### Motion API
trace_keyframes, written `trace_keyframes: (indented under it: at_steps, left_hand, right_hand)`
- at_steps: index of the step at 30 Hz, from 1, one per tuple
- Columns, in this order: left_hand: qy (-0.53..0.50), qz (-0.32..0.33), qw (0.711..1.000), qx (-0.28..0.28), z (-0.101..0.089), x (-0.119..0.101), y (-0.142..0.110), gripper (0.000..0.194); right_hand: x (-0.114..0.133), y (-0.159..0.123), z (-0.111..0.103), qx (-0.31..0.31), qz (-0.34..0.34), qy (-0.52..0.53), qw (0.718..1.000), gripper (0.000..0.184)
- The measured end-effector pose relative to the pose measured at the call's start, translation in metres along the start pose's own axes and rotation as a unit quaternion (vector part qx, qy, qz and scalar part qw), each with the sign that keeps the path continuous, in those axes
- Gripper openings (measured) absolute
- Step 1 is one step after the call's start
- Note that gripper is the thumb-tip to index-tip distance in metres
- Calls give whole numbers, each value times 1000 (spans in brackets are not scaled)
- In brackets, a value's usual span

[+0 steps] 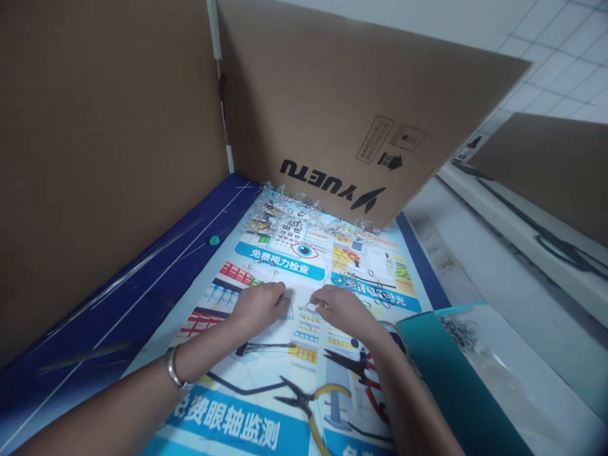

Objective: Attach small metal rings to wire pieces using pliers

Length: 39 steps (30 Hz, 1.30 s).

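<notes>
My left hand (260, 308) is closed in a pinch over the printed sheet (194, 361). A short thin wire seems to stick out below its fingertips, too fine to make out well. Facing it, a small gap away, my right hand (342, 310) pinches a thin wire loop (310, 308). Dark wire rings (380, 295) lie beyond my right hand. Nearer to me are the yellow-handled pliers (306, 399), jaws apart, and a red-handled pair of pliers (363, 368) partly hidden by my right forearm.
Cardboard panels (332, 95) wall off the back and left. Clear bead-like pieces (280, 202) are scattered along the back panel. A teal-sided box (456, 386) at right holds a heap of metal rings (460, 332). A small green lump (214, 240) sits on the blue surface at left.
</notes>
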<state>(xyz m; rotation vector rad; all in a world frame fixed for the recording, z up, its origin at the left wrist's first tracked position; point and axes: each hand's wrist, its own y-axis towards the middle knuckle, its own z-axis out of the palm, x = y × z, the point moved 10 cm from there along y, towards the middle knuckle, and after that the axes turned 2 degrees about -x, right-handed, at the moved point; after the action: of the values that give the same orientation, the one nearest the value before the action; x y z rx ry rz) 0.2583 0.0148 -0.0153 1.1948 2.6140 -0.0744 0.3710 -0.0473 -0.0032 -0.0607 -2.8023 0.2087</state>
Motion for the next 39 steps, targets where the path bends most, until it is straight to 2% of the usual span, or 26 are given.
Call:
trace_keyframes:
  at_steps: [5, 15, 18, 23, 27, 32, 36, 39]
  left_hand:
    - [-9, 5, 1000, -4, 1, 1, -1, 19]
    - [-26, 19, 999, 2, 0, 1, -3, 15]
    - [-37, 25, 999, -1, -2, 1, -4, 16]
    - [-93, 12, 995, -16, -3, 8, -3, 16]
    - [-163, -5, 986, -42, -10, 14, -3, 15]
    - [-227, -21, 969, -94, -28, 16, -6, 16]
    - [-290, -32, 947, -135, -40, 20, -9, 18]
    - [-329, -50, 930, -154, -44, 27, -11, 17]
  right_hand:
    - [-15, 2, 5, 11, 30, -47, 998, 23]
    - [-44, -9, -8, 25, 89, -102, 990, 16]
    - [-36, -10, -10, 22, 83, -108, 991, 16]
    - [-1, -3, -3, 8, 29, -104, 994, 18]
    - [22, 3, 5, -7, -6, -162, 987, 19]
    - [36, 8, 14, 23, -15, -223, 974, 21]
    - [43, 18, 19, 51, -5, -219, 974, 21]
    - [39, 28, 21, 61, 18, -209, 976, 17]
